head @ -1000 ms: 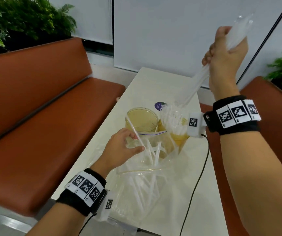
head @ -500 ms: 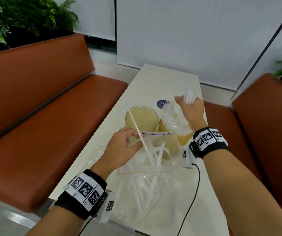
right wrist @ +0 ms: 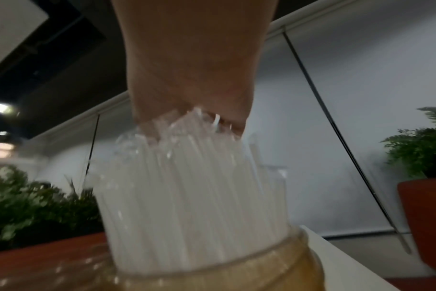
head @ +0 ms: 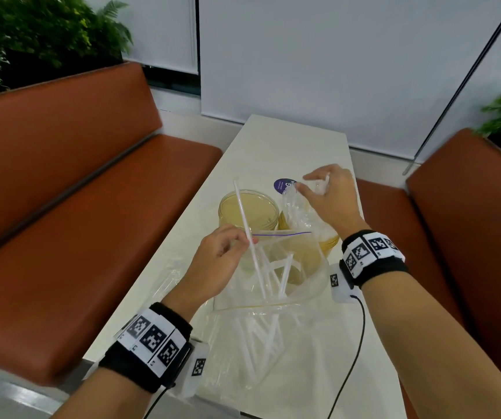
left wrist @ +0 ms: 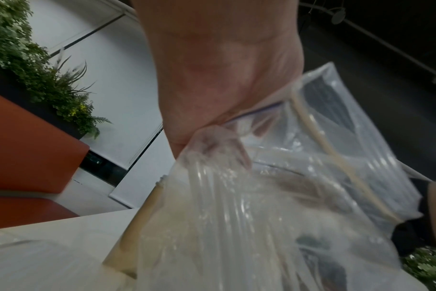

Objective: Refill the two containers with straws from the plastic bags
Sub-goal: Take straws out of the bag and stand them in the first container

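Two amber see-through containers stand mid-table. The left container point(head: 249, 211) holds no bundle; one straw point(head: 243, 219) leans up across it. The right container point(head: 329, 241) point(right wrist: 236, 275) holds a dense bundle of clear straws point(head: 299, 213) point(right wrist: 187, 196). My right hand point(head: 309, 186) point(right wrist: 187, 120) sits on top of that bundle, fingers curled round the straw tips. My left hand point(head: 247, 240) point(left wrist: 219, 137) pinches the rim of the clear zip bag point(head: 276, 300) point(left wrist: 274, 196), which stands open with loose straws inside and hides the containers' lower parts.
A second clear bag point(head: 169, 276) lies flat under my left wrist. A purple round sticker point(head: 282, 185) sits behind the containers. Brown benches point(head: 77, 207) flank the narrow white table point(head: 288, 140). A black cable point(head: 355, 352) runs from my right wrist.
My right hand came down from high above the table and set its bundle of straws into the right container. The left hand kept its hold on the bag's rim.
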Tool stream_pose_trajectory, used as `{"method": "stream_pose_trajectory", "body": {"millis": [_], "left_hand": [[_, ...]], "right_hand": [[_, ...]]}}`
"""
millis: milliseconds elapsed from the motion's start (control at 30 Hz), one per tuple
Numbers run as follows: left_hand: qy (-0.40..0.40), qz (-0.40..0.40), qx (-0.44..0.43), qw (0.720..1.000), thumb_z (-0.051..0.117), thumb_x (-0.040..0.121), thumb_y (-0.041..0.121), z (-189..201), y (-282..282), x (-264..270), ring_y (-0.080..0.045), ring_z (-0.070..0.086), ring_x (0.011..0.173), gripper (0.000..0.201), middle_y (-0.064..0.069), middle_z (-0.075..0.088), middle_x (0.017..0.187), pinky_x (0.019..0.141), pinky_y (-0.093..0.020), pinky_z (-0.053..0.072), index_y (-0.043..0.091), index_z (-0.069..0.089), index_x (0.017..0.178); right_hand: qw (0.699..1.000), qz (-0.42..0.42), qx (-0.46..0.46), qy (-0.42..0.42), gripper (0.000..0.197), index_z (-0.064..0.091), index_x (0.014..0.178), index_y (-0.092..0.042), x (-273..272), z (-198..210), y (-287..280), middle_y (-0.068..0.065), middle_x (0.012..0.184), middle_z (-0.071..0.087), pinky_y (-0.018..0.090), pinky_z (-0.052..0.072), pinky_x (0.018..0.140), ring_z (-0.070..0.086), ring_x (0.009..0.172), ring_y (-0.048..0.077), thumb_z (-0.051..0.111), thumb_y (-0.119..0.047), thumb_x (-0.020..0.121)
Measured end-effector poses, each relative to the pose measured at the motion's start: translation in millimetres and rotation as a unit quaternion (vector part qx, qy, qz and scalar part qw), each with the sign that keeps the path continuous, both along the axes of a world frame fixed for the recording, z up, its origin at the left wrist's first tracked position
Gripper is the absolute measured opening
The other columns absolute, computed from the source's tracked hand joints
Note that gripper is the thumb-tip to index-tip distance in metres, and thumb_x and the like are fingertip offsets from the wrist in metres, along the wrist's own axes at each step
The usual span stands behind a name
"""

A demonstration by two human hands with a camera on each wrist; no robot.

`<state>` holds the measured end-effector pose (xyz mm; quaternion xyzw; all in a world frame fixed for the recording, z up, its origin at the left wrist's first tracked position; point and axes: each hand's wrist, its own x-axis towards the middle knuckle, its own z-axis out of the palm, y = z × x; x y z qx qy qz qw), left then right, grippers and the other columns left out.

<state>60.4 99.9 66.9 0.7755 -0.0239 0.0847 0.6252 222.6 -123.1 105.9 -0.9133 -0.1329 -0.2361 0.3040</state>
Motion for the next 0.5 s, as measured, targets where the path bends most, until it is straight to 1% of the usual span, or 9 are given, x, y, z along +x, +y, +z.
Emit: {"method": "stream_pose_trajectory", "body": {"millis": [33,67,133,200,300,333,400,433,500], "left_hand": [[-0.002,0.002,0.000,1.000,0.056,0.090,0.044,1,0,0,-0.035,0.059,0.091,0.029,0.001,0.069,0.103,0.085,-0.043,0.048,0.024,0.077,0.090],[-0.006,0.007,0.006,1.000,0.058,0.091,0.049,1,0,0,-0.029,0.056,0.080,0.034,0.000,0.068,0.099,0.078,-0.036,0.046,0.020,0.076,0.089],[-0.019,0.031,0.024,0.999,0.065,0.094,0.044,-1,0,2,-0.012,0.043,0.062,0.034,-0.001,0.063,0.090,0.066,-0.023,0.039,0.012,0.071,0.083],[-0.025,0.048,0.026,0.998,0.069,0.094,0.036,-5,0,5,-0.008,0.038,0.057,0.030,0.000,0.059,0.083,0.060,-0.017,0.036,0.009,0.067,0.079],[-0.027,0.056,0.023,0.998,0.071,0.093,0.030,-8,0,6,-0.007,0.037,0.054,0.028,0.008,0.056,0.076,0.056,-0.014,0.034,0.007,0.068,0.078],[-0.029,0.058,0.022,0.998,0.071,0.093,0.029,-8,0,5,-0.007,0.036,0.054,0.027,0.009,0.055,0.075,0.056,-0.014,0.034,0.008,0.068,0.077],[-0.034,0.061,0.018,0.997,0.070,0.094,0.028,-7,0,5,-0.007,0.036,0.054,0.027,0.011,0.054,0.073,0.057,-0.013,0.034,0.010,0.067,0.074],[-0.036,0.062,0.017,0.997,0.070,0.094,0.027,-7,0,5,-0.007,0.036,0.054,0.026,0.011,0.053,0.072,0.057,-0.013,0.034,0.012,0.066,0.073],[-0.040,0.061,0.012,0.997,0.070,0.094,0.025,-7,0,5,-0.006,0.037,0.054,0.025,0.011,0.054,0.072,0.056,-0.013,0.034,0.012,0.067,0.073]], "right_hand": [[0.999,-0.005,0.003,-0.032,0.034,0.075,0.107,-0.021,-2,7,1,0.002,0.115,0.065,0.022,0.033,0.093,0.053,0.118,0.022,0.071,-0.050,0.089],[0.998,-0.011,0.005,-0.057,0.038,0.074,0.112,-0.022,-3,12,1,0.001,0.118,0.064,0.022,0.031,0.094,0.051,0.120,0.020,0.065,-0.053,0.092],[0.998,-0.004,0.006,-0.069,0.042,0.071,0.122,-0.022,-4,15,3,0.001,0.126,0.064,0.025,0.034,0.100,0.051,0.125,0.020,0.053,-0.053,0.100],[0.999,-0.004,-0.027,-0.021,0.049,0.067,0.131,-0.017,1,2,3,0.007,0.134,0.063,0.036,0.038,0.109,0.049,0.131,0.025,0.041,-0.050,0.105],[0.992,-0.016,-0.097,0.084,0.076,0.063,0.134,-0.010,7,-16,-1,0.015,0.140,0.058,0.050,0.034,0.116,0.046,0.137,0.033,0.020,-0.063,0.100],[0.989,-0.014,-0.111,0.093,0.075,0.064,0.133,-0.011,9,-15,-2,0.015,0.137,0.060,0.051,0.035,0.114,0.048,0.134,0.034,0.023,-0.064,0.100],[0.993,-0.012,-0.098,0.068,0.054,0.064,0.131,-0.016,7,-4,0,0.011,0.133,0.062,0.050,0.036,0.113,0.052,0.130,0.030,0.045,-0.056,0.100],[0.996,-0.015,-0.074,0.040,0.050,0.064,0.130,-0.018,2,5,2,0.009,0.133,0.062,0.046,0.036,0.113,0.052,0.130,0.028,0.053,-0.055,0.098],[0.998,-0.031,-0.027,-0.044,0.044,0.069,0.121,-0.019,-11,26,9,0.007,0.125,0.061,0.036,0.039,0.105,0.051,0.123,0.027,0.056,-0.053,0.097]]}}
